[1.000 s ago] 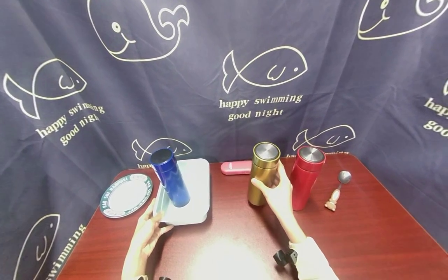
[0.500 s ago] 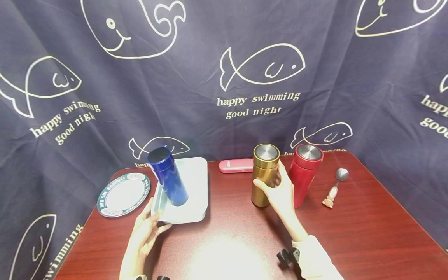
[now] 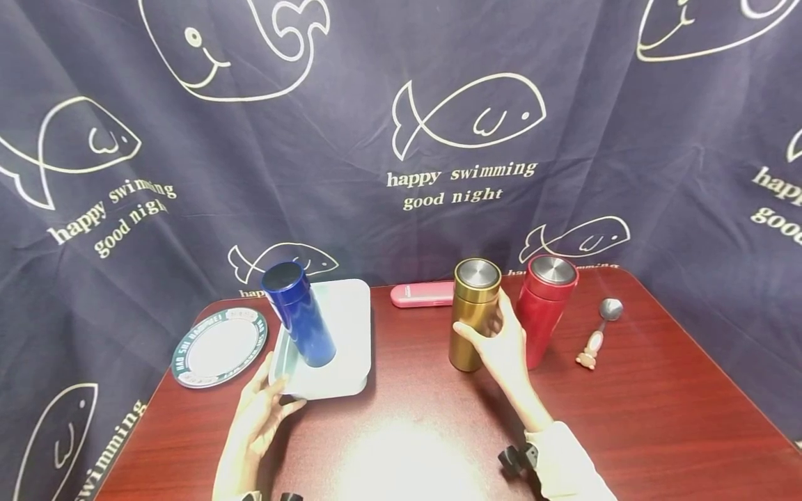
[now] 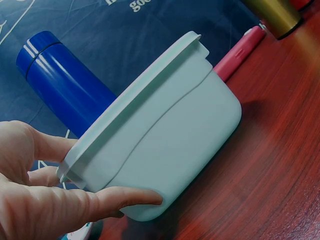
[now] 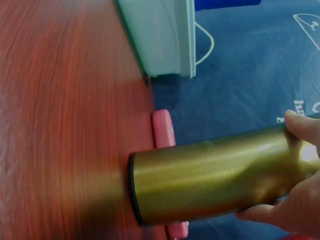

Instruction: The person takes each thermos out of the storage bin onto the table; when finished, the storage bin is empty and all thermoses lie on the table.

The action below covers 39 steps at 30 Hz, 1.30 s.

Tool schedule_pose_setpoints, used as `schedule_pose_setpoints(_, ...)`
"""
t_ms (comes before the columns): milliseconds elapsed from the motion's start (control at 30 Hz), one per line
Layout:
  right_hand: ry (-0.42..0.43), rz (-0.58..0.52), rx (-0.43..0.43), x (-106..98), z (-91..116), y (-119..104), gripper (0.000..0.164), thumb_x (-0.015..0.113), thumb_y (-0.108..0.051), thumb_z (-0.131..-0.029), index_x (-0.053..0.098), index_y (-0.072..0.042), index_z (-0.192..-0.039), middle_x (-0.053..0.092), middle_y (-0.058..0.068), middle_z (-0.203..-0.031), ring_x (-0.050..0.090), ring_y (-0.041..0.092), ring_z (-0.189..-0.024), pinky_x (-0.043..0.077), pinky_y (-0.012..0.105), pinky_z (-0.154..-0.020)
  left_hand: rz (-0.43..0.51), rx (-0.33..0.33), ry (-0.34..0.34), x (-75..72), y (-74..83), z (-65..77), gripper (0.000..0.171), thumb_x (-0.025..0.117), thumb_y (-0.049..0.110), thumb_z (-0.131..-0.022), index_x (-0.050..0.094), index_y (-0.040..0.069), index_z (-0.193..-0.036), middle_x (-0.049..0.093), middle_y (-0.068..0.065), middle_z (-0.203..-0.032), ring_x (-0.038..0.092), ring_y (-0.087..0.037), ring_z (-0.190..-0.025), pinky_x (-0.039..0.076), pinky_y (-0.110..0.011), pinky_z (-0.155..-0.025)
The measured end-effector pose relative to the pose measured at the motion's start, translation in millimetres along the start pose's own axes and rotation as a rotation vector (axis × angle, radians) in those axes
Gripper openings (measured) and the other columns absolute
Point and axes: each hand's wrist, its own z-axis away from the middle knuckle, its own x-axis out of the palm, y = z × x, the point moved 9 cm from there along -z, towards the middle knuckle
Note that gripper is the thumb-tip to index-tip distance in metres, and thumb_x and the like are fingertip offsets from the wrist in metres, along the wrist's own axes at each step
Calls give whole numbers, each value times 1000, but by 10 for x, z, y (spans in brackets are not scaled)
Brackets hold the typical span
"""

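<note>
Probably stiff, smooth and fairly weighty, the gold vacuum flask near the table's back edge suits the right hand's thumb and fingers curled round its upper body, while the left hand pinches the tub's near left corner.

Plate L of tub

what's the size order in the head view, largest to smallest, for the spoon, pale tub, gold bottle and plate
1. Pale tub
2. Plate and gold bottle: too close to rank, as the bottle is partly covered
3. Spoon
</note>
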Motion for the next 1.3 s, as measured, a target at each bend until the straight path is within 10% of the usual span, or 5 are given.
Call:
schedule_pose_setpoints(100, -31, -5, -2, 28, 6, 11, 89, 84, -13, -76, 36, -14, -150, 49, 18, -143, 52, 38, -126, 45, 51, -102, 1, -5, 2, -12, -3, 0, 73, 36, 3, -102, -12, 11, -155, -9, -9, -163, 23, -26, -142, 21, -71, -106)
schedule_pose_setpoints(367, -58, 116, -69, 4, -39, -169, 100, 84, -20, -75, 24, -16, -155, 38, 14, -152, 38, 29, -139, 33, 50, -113, 4, 13, 2, 0, 25, 1, 74, 37, 1, -100, -10, 10, -156, -5, -15, -162, 46, -15, -127, 24, -69, -105)
schedule_pose_setpoints(500, -36, 78, -154, -53, -125, -489, 104, 85, -18, -74, 21, -24, -156, 34, 11, -156, 33, 23, -142, 31, 46, -115, -7, 17, 8, 4, 40, -2, 73, 36, 0, -100, -10, 9, -156, -7, -16, -162, 17, -38, -142, 24, -70, -105)
schedule_pose_setpoints(1000, 6, -77, -500, 34, -215, -1709, 103, 88, -8, -70, 30, -19, -154, 39, -3, -152, 33, 8, -140, 29, 33, -116, 3, 31, 8, 14, 65, 11, 70, 32, -1, -101, -12, 8, -155, -5, -20, -161, 15, -42, -142, 24, -70, -104)
schedule_pose_setpoints(1300, -212, -318, -334, 651, -23, -1610, 113, 86, -5, -72, 17, -39, -155, 33, -8, -155, 32, 8, -141, 32, 39, -115, 29, 28, 11, 33, 65, 21, 72, 34, -3, -100, -12, 8, -155, -3, -22, -161, 13, -41, -143, 21, -72, -104)
